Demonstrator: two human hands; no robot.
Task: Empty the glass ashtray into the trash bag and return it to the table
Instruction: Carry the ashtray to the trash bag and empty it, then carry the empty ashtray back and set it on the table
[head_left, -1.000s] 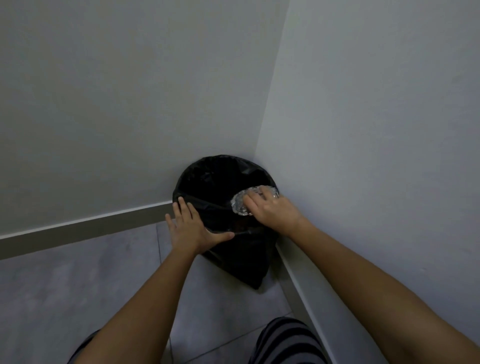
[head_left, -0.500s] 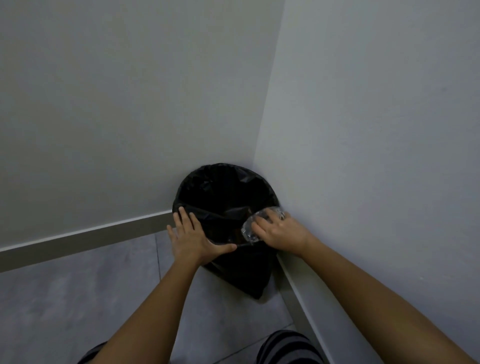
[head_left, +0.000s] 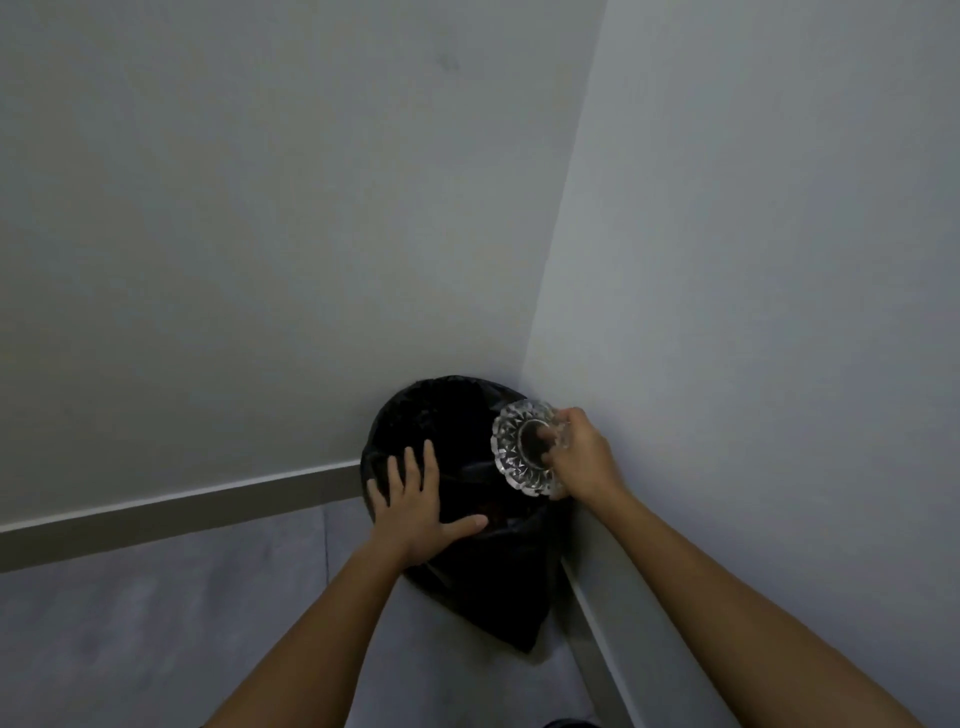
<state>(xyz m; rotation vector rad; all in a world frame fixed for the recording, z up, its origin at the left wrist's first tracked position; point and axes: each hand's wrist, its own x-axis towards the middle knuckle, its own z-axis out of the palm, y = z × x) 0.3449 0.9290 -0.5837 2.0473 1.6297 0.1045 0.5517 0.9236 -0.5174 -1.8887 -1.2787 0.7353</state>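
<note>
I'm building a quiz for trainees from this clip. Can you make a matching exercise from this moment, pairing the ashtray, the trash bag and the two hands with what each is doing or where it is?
Column one:
1. glass ashtray
2. trash bag
3. left hand
4. right hand

Column two:
A. stands on the floor in the corner of two walls
B. grips the ashtray's rim
C. tilted on edge above the bag's opening
D. rests flat, fingers spread, on the bag's near edge

Pairs: 1-C, 2-A, 3-D, 4-B

Ashtray (head_left: 522, 447) above trash bag (head_left: 431, 415)
</note>
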